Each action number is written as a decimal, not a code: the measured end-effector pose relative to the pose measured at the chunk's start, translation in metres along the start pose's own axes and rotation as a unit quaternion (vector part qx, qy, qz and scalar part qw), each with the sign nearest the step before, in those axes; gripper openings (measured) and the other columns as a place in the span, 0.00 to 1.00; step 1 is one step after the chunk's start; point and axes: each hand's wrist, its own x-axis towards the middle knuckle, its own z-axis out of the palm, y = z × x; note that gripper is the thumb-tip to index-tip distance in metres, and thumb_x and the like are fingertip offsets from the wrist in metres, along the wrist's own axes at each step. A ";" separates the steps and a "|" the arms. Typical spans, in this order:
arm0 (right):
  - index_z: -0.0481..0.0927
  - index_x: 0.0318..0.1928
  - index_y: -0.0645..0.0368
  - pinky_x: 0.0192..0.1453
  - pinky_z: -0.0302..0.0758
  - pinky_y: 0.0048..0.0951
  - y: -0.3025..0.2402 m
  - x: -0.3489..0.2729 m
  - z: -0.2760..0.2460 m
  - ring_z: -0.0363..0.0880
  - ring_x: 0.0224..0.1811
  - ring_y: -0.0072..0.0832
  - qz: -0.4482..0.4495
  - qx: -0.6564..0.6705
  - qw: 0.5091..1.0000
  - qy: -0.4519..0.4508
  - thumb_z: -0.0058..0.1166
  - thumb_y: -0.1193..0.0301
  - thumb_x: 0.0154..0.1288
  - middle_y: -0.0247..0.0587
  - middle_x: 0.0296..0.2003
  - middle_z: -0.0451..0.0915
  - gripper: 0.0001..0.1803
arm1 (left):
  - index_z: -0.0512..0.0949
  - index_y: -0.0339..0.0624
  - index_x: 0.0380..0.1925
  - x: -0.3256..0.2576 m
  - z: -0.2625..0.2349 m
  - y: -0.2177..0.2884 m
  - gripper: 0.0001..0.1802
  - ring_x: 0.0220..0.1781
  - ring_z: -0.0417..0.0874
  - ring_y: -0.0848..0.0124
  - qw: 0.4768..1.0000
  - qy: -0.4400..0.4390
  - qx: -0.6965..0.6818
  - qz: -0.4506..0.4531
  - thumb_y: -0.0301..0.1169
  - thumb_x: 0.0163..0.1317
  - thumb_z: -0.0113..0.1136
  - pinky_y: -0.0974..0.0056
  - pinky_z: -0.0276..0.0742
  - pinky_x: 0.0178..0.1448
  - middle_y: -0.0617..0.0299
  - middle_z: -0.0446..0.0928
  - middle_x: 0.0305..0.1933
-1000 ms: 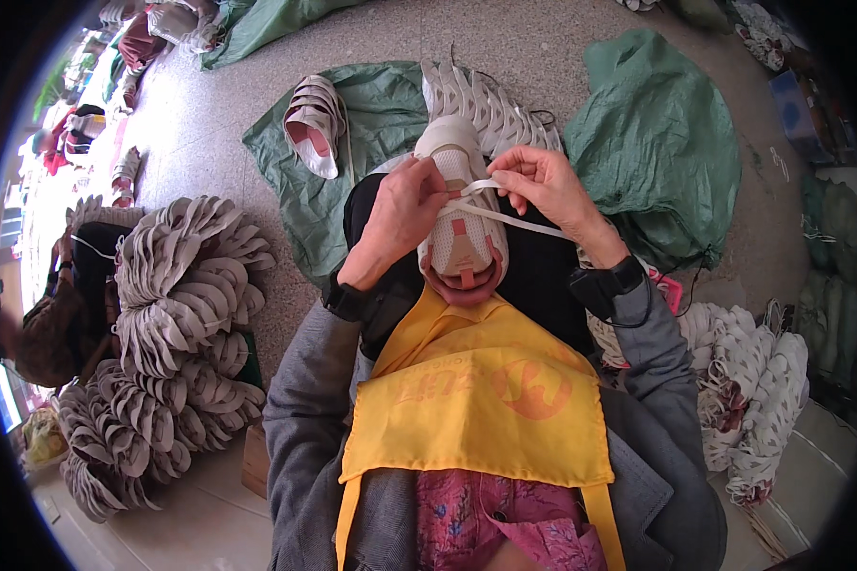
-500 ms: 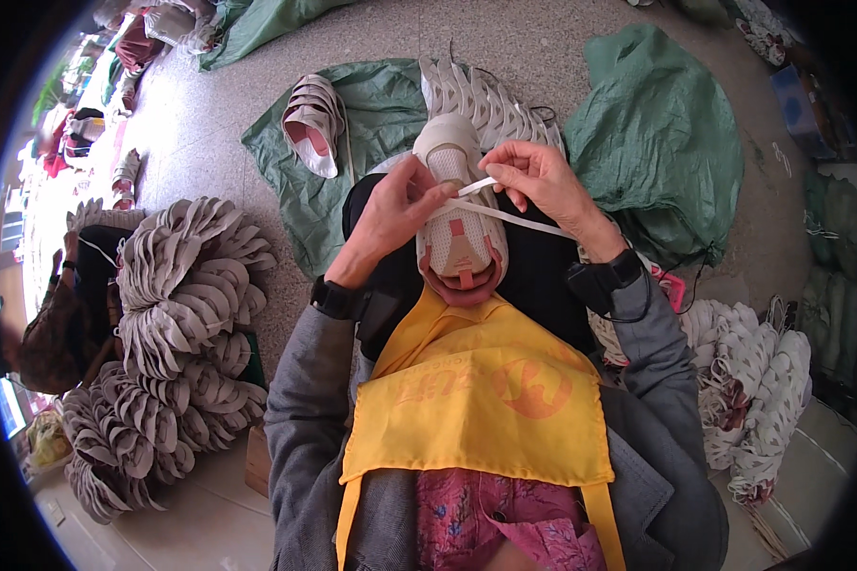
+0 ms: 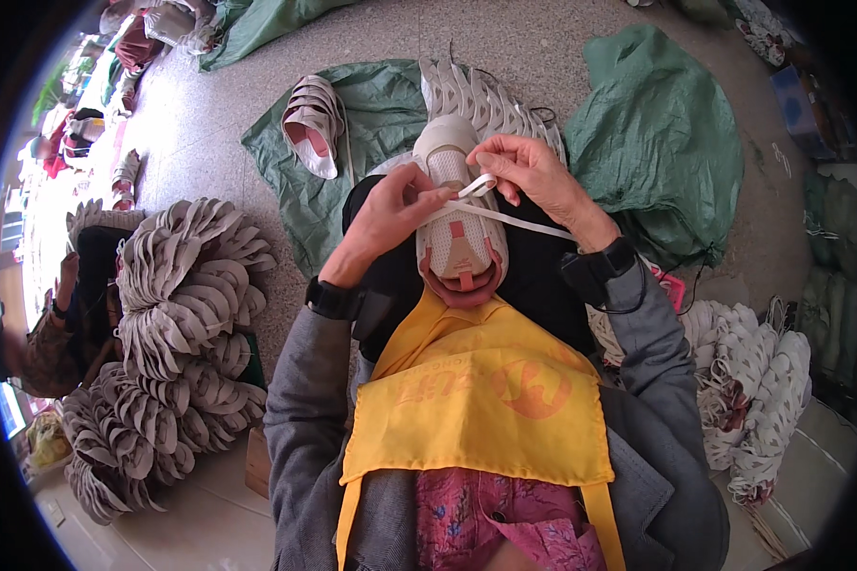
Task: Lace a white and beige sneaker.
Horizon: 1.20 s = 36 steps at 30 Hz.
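Note:
A white and pink shoe rests upright over my dark-trousered lap, its pink-lined collar toward my yellow apron. Above its tongue my left hand pinches a flat white shoelace between thumb and fingers. Close on its right, my right hand holds the same lace in a pinch, and a small loop of it stands between the two hands. One length of lace runs across the shoe toward my right wrist. Part of the shoe's lacing area is hidden by my fingers.
Another shoe lies on a green sheet ahead, beside a row of white shoe pieces. Grey shoe pieces are heaped at left, near another person's arm. A green sack and white uppers are at right.
My right hand has moved slightly left toward my left hand, and the lace between them now bends into a small loop. The other person's arm at left has shifted.

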 end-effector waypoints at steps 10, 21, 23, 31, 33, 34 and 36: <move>0.82 0.49 0.64 0.26 0.69 0.14 0.004 0.004 0.002 0.71 0.22 0.09 -0.014 -0.059 0.998 -0.020 0.53 0.61 0.80 0.27 0.29 0.76 0.17 | 0.77 0.37 0.33 -0.006 -0.009 -0.012 0.13 0.36 0.73 0.78 0.966 -0.032 -0.255 -0.018 0.36 0.71 0.62 0.70 0.70 0.41 0.69 0.75 0.34; 0.80 0.49 0.65 0.24 0.68 0.15 0.008 0.006 0.002 0.71 0.21 0.10 0.003 -0.107 0.994 -0.001 0.51 0.62 0.81 0.27 0.27 0.75 0.16 | 0.76 0.39 0.33 -0.002 -0.009 -0.016 0.10 0.40 0.71 0.79 0.966 -0.033 -0.258 0.002 0.33 0.71 0.61 0.71 0.67 0.49 0.71 0.73 0.36; 0.80 0.48 0.65 0.23 0.67 0.16 0.008 0.008 0.003 0.70 0.21 0.11 0.006 -0.107 0.994 0.010 0.51 0.62 0.81 0.27 0.25 0.74 0.16 | 0.74 0.41 0.31 -0.003 -0.009 -0.011 0.11 0.41 0.70 0.79 0.968 -0.039 -0.249 -0.001 0.32 0.74 0.59 0.72 0.67 0.49 0.69 0.73 0.39; 0.79 0.44 0.63 0.23 0.68 0.17 0.010 0.016 0.003 0.70 0.20 0.12 0.020 -0.119 0.993 0.017 0.52 0.58 0.81 0.27 0.24 0.75 0.19 | 0.73 0.42 0.31 -0.003 -0.007 -0.014 0.12 0.41 0.71 0.79 0.974 -0.027 -0.224 -0.004 0.34 0.75 0.59 0.72 0.67 0.50 0.69 0.73 0.39; 0.78 0.44 0.63 0.26 0.71 0.17 0.012 0.018 0.002 0.73 0.22 0.12 0.018 -0.119 0.993 0.016 0.52 0.57 0.81 0.28 0.26 0.75 0.19 | 0.73 0.42 0.31 -0.003 -0.006 -0.014 0.13 0.40 0.71 0.80 0.981 -0.015 -0.192 -0.019 0.35 0.75 0.59 0.72 0.68 0.50 0.70 0.73 0.38; 0.78 0.44 0.63 0.27 0.73 0.18 0.014 0.017 0.002 0.74 0.23 0.13 0.012 -0.118 0.993 0.021 0.52 0.57 0.80 0.28 0.27 0.76 0.19 | 0.73 0.42 0.32 -0.003 -0.006 -0.011 0.12 0.40 0.71 0.80 0.982 -0.012 -0.188 -0.026 0.35 0.74 0.59 0.73 0.68 0.49 0.70 0.73 0.38; 0.78 0.44 0.63 0.31 0.76 0.19 0.018 0.015 0.000 0.77 0.26 0.14 -0.008 -0.104 0.994 0.042 0.54 0.58 0.80 0.29 0.29 0.77 0.17 | 0.73 0.41 0.34 -0.003 -0.005 -0.005 0.11 0.40 0.72 0.80 0.983 -0.009 -0.180 -0.039 0.33 0.73 0.61 0.74 0.68 0.48 0.71 0.73 0.37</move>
